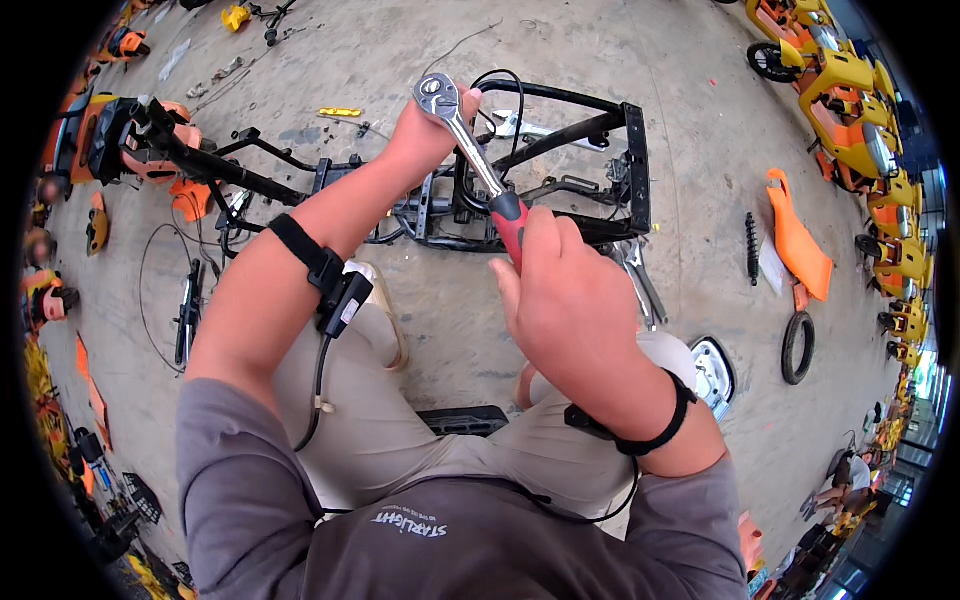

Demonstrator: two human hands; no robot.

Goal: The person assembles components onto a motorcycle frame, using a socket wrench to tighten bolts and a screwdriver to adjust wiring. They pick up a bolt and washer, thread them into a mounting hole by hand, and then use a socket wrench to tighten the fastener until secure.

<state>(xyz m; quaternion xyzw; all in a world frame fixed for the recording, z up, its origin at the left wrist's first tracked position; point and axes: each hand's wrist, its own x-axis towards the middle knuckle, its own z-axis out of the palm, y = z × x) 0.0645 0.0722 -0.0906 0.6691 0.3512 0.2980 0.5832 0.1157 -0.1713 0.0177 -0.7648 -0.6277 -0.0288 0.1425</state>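
A ratchet wrench (475, 155) with a chrome head and a red and black handle slants across the black metal frame (270, 185), above it. Around its handle, the fingers of my right hand (575, 290) are closed. At the far end my left hand (425, 135) is closed about the wrench head, most of its fingers hidden beneath. Whether a socket or bolt sits under the head cannot be seen. Black tubes and a looped black cable (510, 80) of the frame lie just below the wrench.
On the concrete floor lie an adjustable wrench (560, 132), a yellow tool (340, 112), metal tools (645, 285), a shock absorber (752, 250), an orange panel (797, 235) and a tyre (797, 347). A round white-and-black part (712, 375) is beside my right knee. Yellow scooters (835, 90) line the right side.
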